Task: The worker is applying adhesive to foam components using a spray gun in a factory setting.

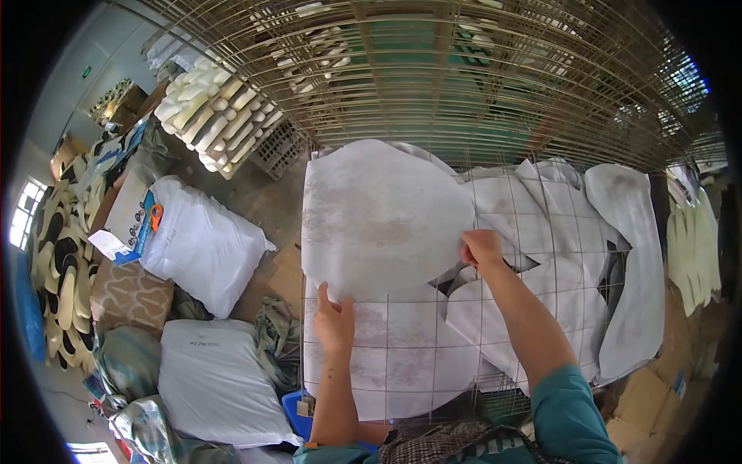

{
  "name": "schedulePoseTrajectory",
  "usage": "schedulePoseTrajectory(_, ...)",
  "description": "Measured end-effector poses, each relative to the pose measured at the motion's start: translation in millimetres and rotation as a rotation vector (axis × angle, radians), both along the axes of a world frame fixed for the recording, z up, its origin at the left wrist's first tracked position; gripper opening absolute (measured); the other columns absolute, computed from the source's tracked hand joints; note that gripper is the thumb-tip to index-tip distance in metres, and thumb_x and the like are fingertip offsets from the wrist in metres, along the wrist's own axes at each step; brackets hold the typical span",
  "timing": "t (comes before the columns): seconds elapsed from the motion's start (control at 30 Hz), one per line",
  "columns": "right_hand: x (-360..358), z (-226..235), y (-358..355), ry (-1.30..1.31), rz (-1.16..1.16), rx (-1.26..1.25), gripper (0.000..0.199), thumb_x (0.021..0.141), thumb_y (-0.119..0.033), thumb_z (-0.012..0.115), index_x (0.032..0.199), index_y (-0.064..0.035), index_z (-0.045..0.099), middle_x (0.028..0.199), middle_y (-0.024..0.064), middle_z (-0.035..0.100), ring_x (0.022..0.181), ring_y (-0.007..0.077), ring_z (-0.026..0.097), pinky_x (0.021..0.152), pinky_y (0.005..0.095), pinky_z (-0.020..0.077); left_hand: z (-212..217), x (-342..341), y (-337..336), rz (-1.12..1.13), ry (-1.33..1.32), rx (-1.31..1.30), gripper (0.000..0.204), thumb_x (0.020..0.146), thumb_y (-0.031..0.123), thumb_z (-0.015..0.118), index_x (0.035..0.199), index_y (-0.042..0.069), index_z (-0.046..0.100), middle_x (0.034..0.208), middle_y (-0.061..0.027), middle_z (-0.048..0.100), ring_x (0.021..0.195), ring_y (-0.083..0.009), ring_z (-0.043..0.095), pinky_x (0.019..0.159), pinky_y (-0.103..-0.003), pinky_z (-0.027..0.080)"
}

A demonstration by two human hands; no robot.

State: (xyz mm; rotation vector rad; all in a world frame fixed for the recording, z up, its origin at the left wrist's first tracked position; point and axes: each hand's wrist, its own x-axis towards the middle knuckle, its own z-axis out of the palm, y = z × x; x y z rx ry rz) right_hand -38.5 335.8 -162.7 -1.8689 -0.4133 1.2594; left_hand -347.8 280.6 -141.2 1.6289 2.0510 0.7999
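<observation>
A large white sheet (379, 209) with a rounded right side and grey-brown smudges lies over a wire mesh rack (433, 352). My right hand (483, 249) is closed on the sheet's right edge, fingers curled in. At its lower left edge is my left hand (334, 319), thumb and forefinger pinching the rim; the other fingers are partly hidden. Below it, a second smudged white sheet (386, 348) shows through the mesh wires. More curved white pieces (533, 301) overlap to the right, and a long one (630, 271) hangs along the rack's right side.
Raised wire mesh racks (464, 85) lean over the far side. On the left are full white sacks (205, 240), a box with an orange-handled tool (156, 217), and stacks of shoe insoles (66, 286). Cartons (645, 402) stand at lower right.
</observation>
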Motion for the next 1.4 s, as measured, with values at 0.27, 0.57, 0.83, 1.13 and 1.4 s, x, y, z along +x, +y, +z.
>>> schedulePoseTrajectory(0.27, -4.4, -5.7, 19.5, 0.000, -0.069, 0.047, 0.010, 0.075, -0.013, 0.053, 0.076, -0.0040, 0.050, 0.053, 0.0081, 0.053, 0.036, 0.0159, 0.047, 0.031, 0.0271, 0.0329, -7.7, -7.8, 12.3, -0.030, -0.009, -0.005, 0.047, 0.072, 0.020, 0.062, 0.114, 0.007, 0.049, 0.060, -0.0103, 0.059, 0.056, -0.0281, 0.059, 0.055, -0.039, 0.046)
schedulePoseTrajectory(0.57, 35.3, 31.6, 46.6, -0.247, -0.131, 0.337, 0.018, 0.079, -0.012, 0.053, 0.092, -0.0009, 0.049, 0.055, 0.0084, 0.053, 0.037, 0.0152, 0.048, 0.032, 0.0277, 0.0370, -2.9, 26.4, 27.4, -0.211, 0.054, -0.030, 0.041, 0.072, 0.021, 0.062, 0.110, 0.008, 0.054, 0.063, -0.0098, 0.061, 0.059, -0.0283, 0.059, 0.058, -0.039, 0.046)
schedulePoseTrajectory(0.83, 123.7, 50.2, -150.2, -0.254, -0.042, 0.547, 0.019, 0.082, -0.006, 0.052, 0.101, -0.0033, 0.052, 0.062, 0.0052, 0.054, 0.049, 0.0097, 0.052, 0.044, 0.0251, 0.0441, -11.7, 29.2, 0.8, -0.206, 0.165, 0.097, 0.037, 0.071, 0.005, 0.062, 0.107, 0.001, 0.055, 0.064, -0.0103, 0.059, 0.057, -0.0233, 0.056, 0.057, -0.035, 0.045)
schedulePoseTrajectory(1.13, 158.9, 71.9, -668.8, -0.720, -0.858, -0.291, 0.014, 0.081, -0.014, 0.054, 0.091, -0.0049, 0.058, 0.064, 0.0064, 0.058, 0.054, 0.0126, 0.055, 0.049, 0.0259, 0.0462, -4.3, 206.0, -89.3, -0.717, -0.187, 0.117, 0.024, 0.076, 0.002, 0.053, 0.100, 0.002, 0.057, 0.064, -0.0047, 0.050, 0.054, -0.0133, 0.046, 0.048, -0.028, 0.041)
schedulePoseTrajectory(1.4, 55.1, -11.5, -985.8, -1.118, -1.098, -0.896, 0.026, 0.070, -0.012, 0.062, 0.094, -0.0033, 0.057, 0.088, 0.0167, 0.054, 0.082, 0.0335, 0.053, 0.074, 0.0410, 0.0438, 2.4, 436.6, -429.9, -1.468, -0.505, -0.635, 0.022, 0.076, 0.004, 0.054, 0.098, 0.003, 0.056, 0.061, 0.0003, 0.048, 0.047, -0.0069, 0.045, 0.042, -0.020, 0.040)
